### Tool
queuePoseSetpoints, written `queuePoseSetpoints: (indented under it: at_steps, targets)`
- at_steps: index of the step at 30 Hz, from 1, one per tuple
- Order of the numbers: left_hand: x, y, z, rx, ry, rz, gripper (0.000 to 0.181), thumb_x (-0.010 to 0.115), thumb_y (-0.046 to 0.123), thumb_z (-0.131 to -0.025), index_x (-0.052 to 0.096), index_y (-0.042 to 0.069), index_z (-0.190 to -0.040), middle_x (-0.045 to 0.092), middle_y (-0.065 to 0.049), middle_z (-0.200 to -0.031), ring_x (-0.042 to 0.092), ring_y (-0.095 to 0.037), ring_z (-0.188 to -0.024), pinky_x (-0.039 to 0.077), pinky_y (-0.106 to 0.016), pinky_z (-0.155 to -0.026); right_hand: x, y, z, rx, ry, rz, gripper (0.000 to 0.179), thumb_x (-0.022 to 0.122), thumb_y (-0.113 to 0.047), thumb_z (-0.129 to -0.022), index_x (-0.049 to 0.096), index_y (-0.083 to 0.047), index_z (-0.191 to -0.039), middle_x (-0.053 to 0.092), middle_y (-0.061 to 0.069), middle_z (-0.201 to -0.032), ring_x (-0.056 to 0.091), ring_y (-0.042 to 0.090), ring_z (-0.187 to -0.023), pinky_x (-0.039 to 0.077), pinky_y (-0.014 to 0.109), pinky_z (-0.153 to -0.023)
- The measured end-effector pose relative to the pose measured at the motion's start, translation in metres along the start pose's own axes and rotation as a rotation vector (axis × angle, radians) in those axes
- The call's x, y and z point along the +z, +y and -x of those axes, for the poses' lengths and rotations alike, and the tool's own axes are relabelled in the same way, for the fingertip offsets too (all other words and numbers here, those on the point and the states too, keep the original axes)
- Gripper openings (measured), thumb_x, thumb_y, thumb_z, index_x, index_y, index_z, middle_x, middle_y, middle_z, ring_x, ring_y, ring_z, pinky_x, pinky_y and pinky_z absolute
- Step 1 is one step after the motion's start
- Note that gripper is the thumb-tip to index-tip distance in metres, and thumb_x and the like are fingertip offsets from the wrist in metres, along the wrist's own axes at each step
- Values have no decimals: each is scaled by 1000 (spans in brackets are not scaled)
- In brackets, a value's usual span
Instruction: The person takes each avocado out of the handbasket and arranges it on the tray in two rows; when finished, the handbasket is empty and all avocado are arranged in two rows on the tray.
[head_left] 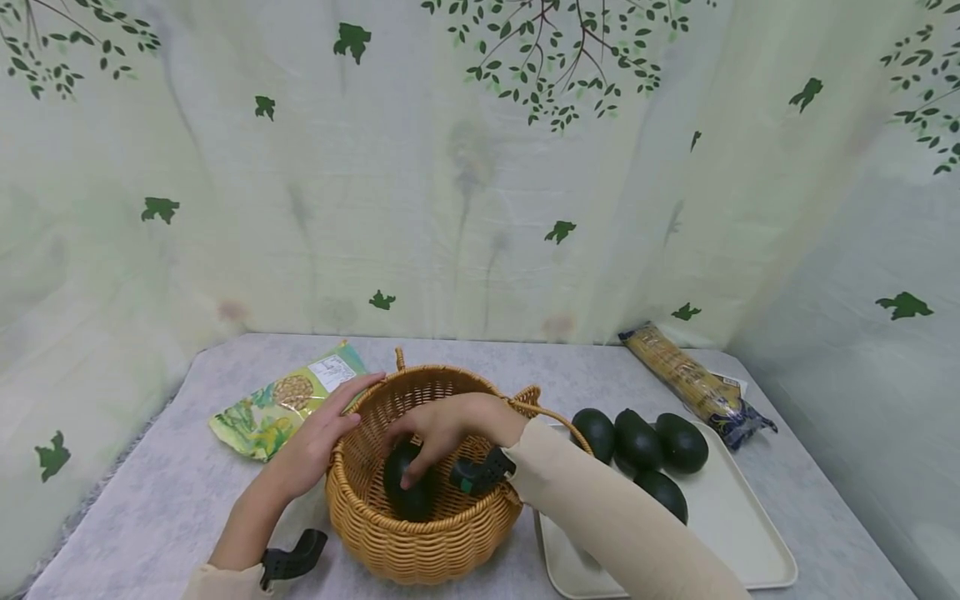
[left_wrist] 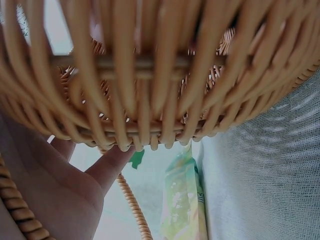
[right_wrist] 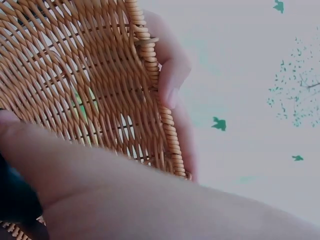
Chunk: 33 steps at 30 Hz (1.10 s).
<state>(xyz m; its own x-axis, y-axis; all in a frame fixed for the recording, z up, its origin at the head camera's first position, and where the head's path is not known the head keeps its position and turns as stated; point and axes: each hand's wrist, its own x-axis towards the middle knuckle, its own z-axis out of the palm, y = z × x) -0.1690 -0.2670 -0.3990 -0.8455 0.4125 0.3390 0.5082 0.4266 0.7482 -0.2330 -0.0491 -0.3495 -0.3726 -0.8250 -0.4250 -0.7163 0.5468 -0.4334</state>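
A round wicker basket (head_left: 423, 546) with a braided rim stands at the front middle. Inside it, my right hand (head_left: 450, 425) grips a dark green avocado (head_left: 406, 487), thumb lying along its near side. The left wrist view looks through the weave, where my left hand (left_wrist: 65, 185) is against the outside of the basket. In the head view my left hand's fingers rest along the left rim, stretched out. The right wrist view shows the basket's inner wall (right_wrist: 95, 90), with left-hand fingers (right_wrist: 172, 75) just beyond the rim.
Several more avocados (head_left: 637, 442) lie on a white tray (head_left: 738, 533) at the right, partly behind my right sleeve. A green and yellow food bag (head_left: 288, 400) lies back left. At back right is a long pack of noodles (head_left: 690, 379). The basket handle (head_left: 558, 417) leans right.
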Motion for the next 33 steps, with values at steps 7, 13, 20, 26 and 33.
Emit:
queuePoseSetpoints:
  at_steps: [7,13,20,26,33]
  targets:
    - [0,0,-1,-5,-1,9,50,32,15,-111,35,15,-161,35,-17,-162,31,-44,-147,34,-75,-106,0,0,1,42,-77,-45,47,77,-38,-93,63,-22,-134,59,-5,-139,54,5,-124,46,23,-101]
    - [1,1,0,-5,1,17,50,33,13,-111,35,16,-161,35,-17,-162,31,-44,-147,36,-74,-105,-1,1,2,22,-107,-22,51,78,-37,-93,62,-23,-139,58,-6,-141,53,5,-125,45,22,-101]
    - [1,1,1,-3,1,20,50,33,13,-111,35,16,-161,35,-17,-162,31,-44,-147,35,-74,-105,-1,4,7,-16,-47,12,53,82,-35,-90,63,-23,-137,59,-7,-137,54,5,-123,45,21,-100]
    - [0,0,1,-10,-2,24,50,32,15,-111,34,16,-161,34,-17,-162,31,-45,-147,36,-74,-104,-2,6,12,-74,25,-1,53,81,-32,-91,62,-21,-138,60,-6,-139,54,5,-125,44,21,-102]
    - [-1,-1,1,-12,-4,17,49,32,17,-112,35,15,-161,35,-18,-162,31,-45,-147,36,-75,-104,-7,4,24,-149,103,-54,52,80,-31,-91,61,-20,-139,60,-6,-139,54,2,-122,45,20,-98]
